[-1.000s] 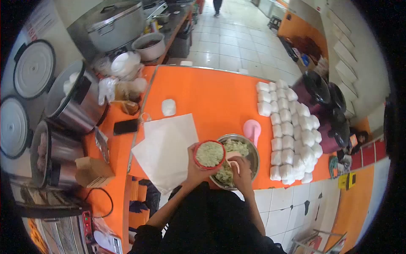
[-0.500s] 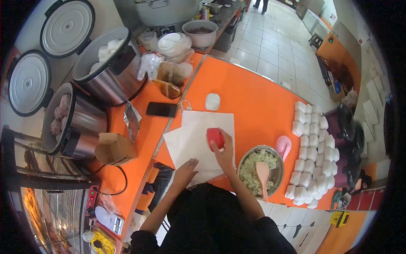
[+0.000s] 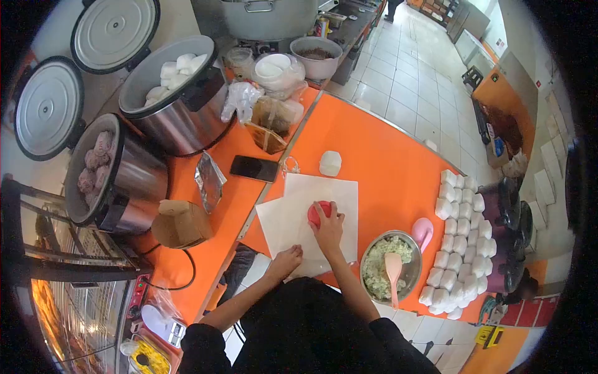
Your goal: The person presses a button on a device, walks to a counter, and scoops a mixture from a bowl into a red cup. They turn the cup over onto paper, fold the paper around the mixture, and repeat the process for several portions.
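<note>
My right hand (image 3: 328, 225) presses a small red bowl (image 3: 317, 211) upside down onto a stack of white paper sheets (image 3: 293, 215) on the orange counter. My left hand (image 3: 288, 260) rests with curled fingers on the near edge of the same sheets. To the right stands a metal bowl (image 3: 406, 275) of greenish rice mix with a pink paddle (image 3: 393, 268) lying in it, untouched by either hand.
Rows of white wrapped packets (image 3: 463, 237) lie right of the bowl, beside a pink lid (image 3: 423, 230). A black phone (image 3: 254, 168), a white packet (image 3: 330, 163), foil, a cardboard box (image 3: 180, 223) and large steel cookers (image 3: 180, 103) stand to the left and behind.
A second ago my left hand held the filled red bowl over the metal bowl while my right worked the paddle. Now my right hand holds the bowl inverted on the paper and the paddle lies in the metal bowl.
</note>
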The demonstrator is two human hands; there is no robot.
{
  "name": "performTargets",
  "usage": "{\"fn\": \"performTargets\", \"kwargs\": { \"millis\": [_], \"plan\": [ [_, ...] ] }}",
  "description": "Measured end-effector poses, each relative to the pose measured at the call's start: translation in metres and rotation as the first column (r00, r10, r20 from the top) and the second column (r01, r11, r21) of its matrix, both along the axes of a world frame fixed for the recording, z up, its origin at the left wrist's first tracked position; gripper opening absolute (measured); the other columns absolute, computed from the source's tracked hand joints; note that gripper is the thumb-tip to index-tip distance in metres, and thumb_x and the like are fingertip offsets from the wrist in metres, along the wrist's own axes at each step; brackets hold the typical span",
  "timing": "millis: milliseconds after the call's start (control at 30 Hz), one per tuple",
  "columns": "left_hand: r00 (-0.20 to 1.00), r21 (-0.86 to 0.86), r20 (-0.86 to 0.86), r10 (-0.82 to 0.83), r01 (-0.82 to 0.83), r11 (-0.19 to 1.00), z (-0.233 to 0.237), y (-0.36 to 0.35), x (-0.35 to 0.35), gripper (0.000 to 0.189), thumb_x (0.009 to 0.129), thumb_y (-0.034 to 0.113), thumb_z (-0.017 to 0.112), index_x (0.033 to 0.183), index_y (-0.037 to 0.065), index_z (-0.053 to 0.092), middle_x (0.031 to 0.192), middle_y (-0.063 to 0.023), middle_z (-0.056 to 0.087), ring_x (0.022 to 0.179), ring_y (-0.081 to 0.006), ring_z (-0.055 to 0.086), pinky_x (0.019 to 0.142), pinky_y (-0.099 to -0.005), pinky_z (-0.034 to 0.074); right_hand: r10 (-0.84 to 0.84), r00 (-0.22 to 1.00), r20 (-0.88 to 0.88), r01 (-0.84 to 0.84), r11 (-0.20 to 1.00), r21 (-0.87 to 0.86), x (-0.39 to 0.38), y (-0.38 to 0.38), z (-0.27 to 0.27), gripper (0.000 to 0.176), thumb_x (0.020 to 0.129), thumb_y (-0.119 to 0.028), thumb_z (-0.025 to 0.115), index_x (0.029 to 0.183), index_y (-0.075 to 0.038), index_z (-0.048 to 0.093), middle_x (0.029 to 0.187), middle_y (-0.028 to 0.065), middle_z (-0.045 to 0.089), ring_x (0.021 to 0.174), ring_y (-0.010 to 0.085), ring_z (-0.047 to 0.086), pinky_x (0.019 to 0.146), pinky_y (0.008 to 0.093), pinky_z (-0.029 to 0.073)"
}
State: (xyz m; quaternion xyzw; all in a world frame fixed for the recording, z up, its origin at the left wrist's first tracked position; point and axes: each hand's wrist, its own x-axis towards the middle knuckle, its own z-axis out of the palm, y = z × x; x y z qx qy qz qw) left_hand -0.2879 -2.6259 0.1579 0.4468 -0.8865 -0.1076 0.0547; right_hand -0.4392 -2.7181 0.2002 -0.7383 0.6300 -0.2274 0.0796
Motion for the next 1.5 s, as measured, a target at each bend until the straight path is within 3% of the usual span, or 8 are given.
{"fn": "performTargets", "kwargs": {
  "millis": [333,533,767,867,1033,1300,1400,1500],
  "plan": [
    [0.996,0.061,-0.080,-0.038,0.043,0.997,0.012,-0.005,-0.003,0.015,0.075,0.007,0.052,0.086,0.001,0.059,0.097,-0.0076,0.059,0.096,-0.0227,0.057,0.070,-0.0321,0.052,0.063,0.998,0.029,-0.067,0.983,0.171,-0.006,-0.005,0.027,0.062,0.059,-0.021,0.077,0.114,-0.023,0.048,0.123,0.0178,0.038,0.099,0.0410,0.042,0.080,0.0485,0.043],
    [0.992,0.171,-0.117,0.038,-0.018,0.985,0.031,-0.014,-0.003,0.010,0.075,0.015,0.056,0.081,0.008,0.062,0.085,-0.0051,0.062,0.085,-0.0226,0.060,0.067,-0.0351,0.051,0.098,0.962,0.254,-0.121,0.990,0.079,-0.040,0.000,0.058,0.062,0.063,-0.023,0.072,0.118,-0.018,0.045,0.116,0.0207,0.042,0.102,0.0421,0.042,0.086,0.0511,0.037],
    [0.932,0.298,-0.320,0.170,-0.071,0.952,0.038,-0.025,0.000,0.018,0.080,0.028,0.056,0.081,0.011,0.064,0.080,-0.0042,0.062,0.081,-0.0238,0.060,0.065,-0.0389,0.048,-0.387,0.919,-0.078,0.388,0.851,0.355,-0.151,0.068,0.107,0.063,0.064,-0.026,0.072,0.119,-0.017,0.043,0.117,0.0235,0.043,0.107,0.0458,0.040,0.090,0.0493,0.035],
    [0.920,0.221,-0.361,0.153,-0.075,0.972,0.048,-0.025,-0.002,0.015,0.079,0.023,0.056,0.081,0.010,0.061,0.080,-0.0053,0.061,0.080,-0.0247,0.059,0.065,-0.0387,0.048,-0.411,0.880,-0.237,0.474,0.770,0.426,-0.169,0.089,0.094,0.070,0.061,-0.023,0.074,0.122,-0.013,0.040,0.123,0.0248,0.038,0.113,0.0413,0.038,0.094,0.0508,0.031],
    [0.933,-0.021,-0.361,-0.011,0.004,1.000,0.046,-0.033,-0.003,0.014,0.076,0.009,0.051,0.091,0.008,0.052,0.081,-0.0085,0.058,0.077,-0.0267,0.058,0.064,-0.0378,0.048,0.086,0.993,0.077,-0.098,0.979,0.177,-0.119,0.088,0.084,0.072,0.063,-0.026,0.074,0.124,-0.011,0.041,0.124,0.0167,0.042,0.116,0.0381,0.037,0.101,0.0492,0.026],
    [0.985,0.142,-0.174,0.005,0.020,0.990,0.034,-0.025,0.040,0.025,0.075,0.005,0.051,0.099,0.008,0.047,0.081,-0.0136,0.055,0.076,-0.0275,0.059,0.063,-0.0377,0.048,0.317,0.939,-0.135,-0.280,0.930,0.236,-0.084,0.083,-0.008,0.043,0.071,-0.014,0.066,0.112,-0.011,0.057,0.109,0.0115,0.055,0.109,0.0282,0.047,0.093,0.0420,0.037],
    [0.930,0.365,-0.344,0.127,0.007,0.931,0.040,-0.024,0.068,0.025,0.074,0.005,0.056,0.098,0.007,0.051,0.081,-0.0130,0.056,0.076,-0.0268,0.060,0.065,-0.0350,0.049,0.382,0.918,0.104,-0.391,0.839,0.377,-0.085,0.092,0.010,0.025,0.074,-0.012,0.063,0.100,-0.009,0.064,0.095,0.0109,0.061,0.095,0.0271,0.055,0.082,0.0387,0.045],
    [0.858,0.570,-0.406,0.315,-0.032,0.821,0.048,-0.029,0.095,0.018,0.073,0.007,0.064,0.091,0.005,0.060,0.081,-0.0106,0.060,0.075,-0.0218,0.060,0.068,-0.0303,0.048,0.370,0.840,0.397,-0.482,0.846,0.230,-0.090,0.095,0.005,0.015,0.081,-0.012,0.059,0.093,-0.006,0.066,0.086,0.0097,0.063,0.084,0.0222,0.059,0.074,0.0337,0.048]
  ]
}}
